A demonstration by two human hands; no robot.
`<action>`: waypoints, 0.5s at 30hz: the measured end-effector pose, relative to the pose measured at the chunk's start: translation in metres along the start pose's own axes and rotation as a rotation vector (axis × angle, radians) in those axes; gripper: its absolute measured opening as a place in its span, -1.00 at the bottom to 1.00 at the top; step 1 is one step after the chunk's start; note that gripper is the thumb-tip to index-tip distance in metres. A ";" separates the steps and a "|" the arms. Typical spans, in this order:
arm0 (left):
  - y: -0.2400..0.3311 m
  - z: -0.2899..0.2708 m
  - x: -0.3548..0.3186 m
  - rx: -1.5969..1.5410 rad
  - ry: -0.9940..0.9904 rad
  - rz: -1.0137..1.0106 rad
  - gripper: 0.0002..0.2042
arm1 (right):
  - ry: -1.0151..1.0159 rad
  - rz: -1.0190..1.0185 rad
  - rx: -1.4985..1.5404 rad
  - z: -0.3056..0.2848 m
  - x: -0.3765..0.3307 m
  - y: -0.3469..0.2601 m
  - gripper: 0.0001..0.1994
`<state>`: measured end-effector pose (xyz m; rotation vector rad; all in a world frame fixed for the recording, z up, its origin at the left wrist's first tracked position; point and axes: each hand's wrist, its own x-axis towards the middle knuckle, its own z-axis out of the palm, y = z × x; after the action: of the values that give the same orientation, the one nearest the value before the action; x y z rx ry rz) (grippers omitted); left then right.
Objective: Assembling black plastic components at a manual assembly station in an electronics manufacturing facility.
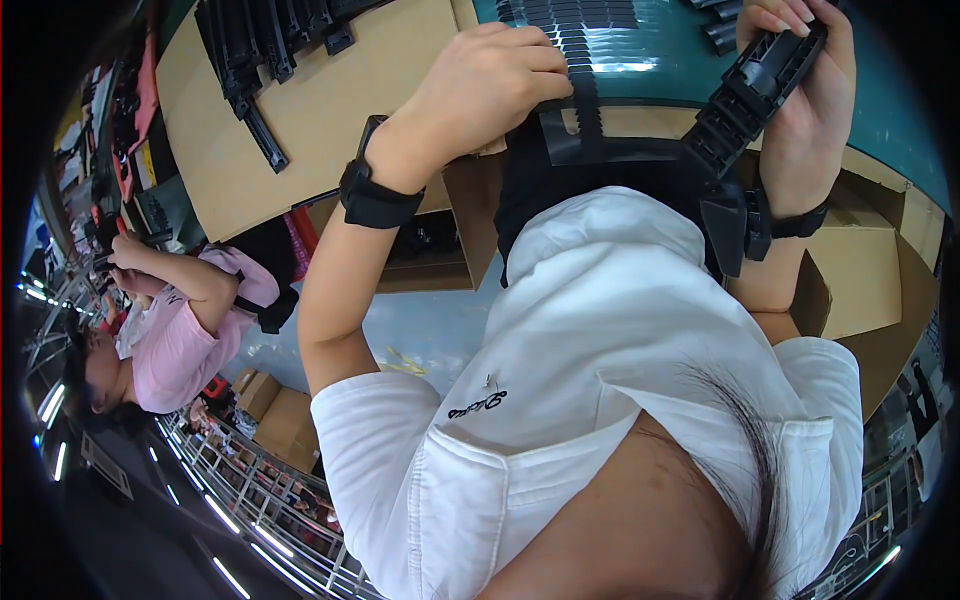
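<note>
My right hand [815, 110] grips a long black plastic part [745, 105] with ribs and slots, held slanting over the table's near edge. A black notched strip [578, 60] lies on the teal table mat and runs down past the edge. Beside the strip is my left hand [500, 80], its fingers curled closed with the tips at the strip's left side. Whether the strip or some small piece is between them is hidden. Black straps [385, 190] with small devices circle my wrists.
Long black plastic parts [270, 40] lie on cardboard [340, 110] at the left. More dark parts [715, 25] rest at the back right. An open cardboard box [860, 280] stands at my right. A person in pink [190, 330] works at the far left.
</note>
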<state>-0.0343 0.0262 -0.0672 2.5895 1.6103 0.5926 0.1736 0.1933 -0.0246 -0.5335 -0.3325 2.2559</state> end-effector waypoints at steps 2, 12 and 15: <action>0.000 -0.001 0.002 0.000 -0.012 0.032 -0.85 | -0.012 -0.016 -0.005 0.001 0.000 0.002 -0.83; 0.005 0.000 0.011 0.010 -0.074 0.060 -0.90 | -0.058 0.009 -0.012 0.001 0.003 0.001 -0.85; 0.005 0.001 0.013 -0.008 -0.086 0.063 -0.93 | -0.082 0.034 -0.011 -0.002 0.003 0.001 -0.85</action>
<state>-0.0247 0.0357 -0.0635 2.6299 1.5040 0.4828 0.1726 0.1952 -0.0276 -0.4565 -0.3806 2.3140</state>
